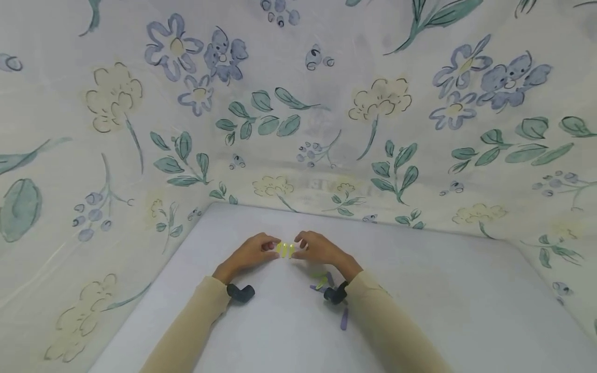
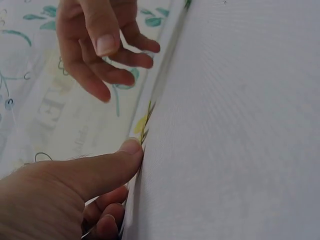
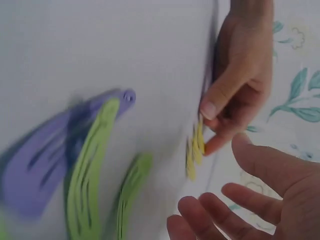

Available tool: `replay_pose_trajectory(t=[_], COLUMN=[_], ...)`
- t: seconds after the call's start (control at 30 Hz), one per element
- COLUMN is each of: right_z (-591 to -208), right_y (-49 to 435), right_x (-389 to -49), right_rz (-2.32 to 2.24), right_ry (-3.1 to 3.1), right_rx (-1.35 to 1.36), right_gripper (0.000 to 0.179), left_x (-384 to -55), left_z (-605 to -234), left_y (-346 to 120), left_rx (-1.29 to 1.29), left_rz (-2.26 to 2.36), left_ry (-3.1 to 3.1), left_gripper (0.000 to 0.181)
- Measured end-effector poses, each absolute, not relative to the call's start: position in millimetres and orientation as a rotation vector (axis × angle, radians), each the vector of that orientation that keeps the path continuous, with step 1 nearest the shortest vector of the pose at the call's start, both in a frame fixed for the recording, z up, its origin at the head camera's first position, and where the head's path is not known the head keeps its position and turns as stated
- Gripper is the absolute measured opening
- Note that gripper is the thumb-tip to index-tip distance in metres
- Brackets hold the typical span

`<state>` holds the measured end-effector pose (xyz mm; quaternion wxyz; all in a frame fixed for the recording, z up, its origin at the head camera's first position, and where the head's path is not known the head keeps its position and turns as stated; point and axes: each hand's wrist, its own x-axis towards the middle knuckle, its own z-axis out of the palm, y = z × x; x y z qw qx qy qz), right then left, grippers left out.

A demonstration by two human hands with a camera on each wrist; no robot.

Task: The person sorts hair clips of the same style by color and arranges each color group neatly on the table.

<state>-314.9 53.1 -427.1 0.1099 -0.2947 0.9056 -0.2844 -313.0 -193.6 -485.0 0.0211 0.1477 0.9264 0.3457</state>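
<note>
Three yellow snap hair clips [image 1: 284,250] stand side by side in a short row on the white table, between my two hands. My left hand [image 1: 254,251] is at the left end of the row. Its thumb and a finger pinch the outermost yellow clip [image 3: 201,137], as the right wrist view shows. From the left wrist, the thumb tip meets the edge of that yellow clip [image 2: 141,125]. My right hand [image 1: 319,248] hovers at the row's right end, fingers spread and slightly bent, holding nothing.
Near my right wrist lies a loose pile with a purple hair clip [image 3: 35,180] and green hair clips [image 3: 87,185]. One more purple clip [image 1: 344,319] lies closer to me. Floral sheeting [image 1: 289,140] rises behind the white table [image 1: 261,331].
</note>
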Motion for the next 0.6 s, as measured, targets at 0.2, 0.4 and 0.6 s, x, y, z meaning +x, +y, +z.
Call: replay_pose_trajectory(t=[0.2, 0.4, 0.6], right_z=[-410.6, -396.0, -396.8], right_y=[86.5, 118.2, 150.7], right_x=[-300.1, -283.6, -267.6], right_rz=[-0.834, -0.828, -0.832], right_ry=[2.711, 2.788, 2.882], right_rx=[-0.888, -0.804, -0.700], right_gripper=[0.040, 0.036, 0.025], left_x=[-314.6, -312.6, -313.6], left_z=[-486.9, -484.1, -484.7], left_y=[-193.4, -194.0, -192.4], left_rx=[0.478, 0.452, 0.448], left_rz=[1.036, 1.054, 1.069], left_ry=[2.890, 2.896, 2.877], left_gripper=[0.041, 0.041, 0.042])
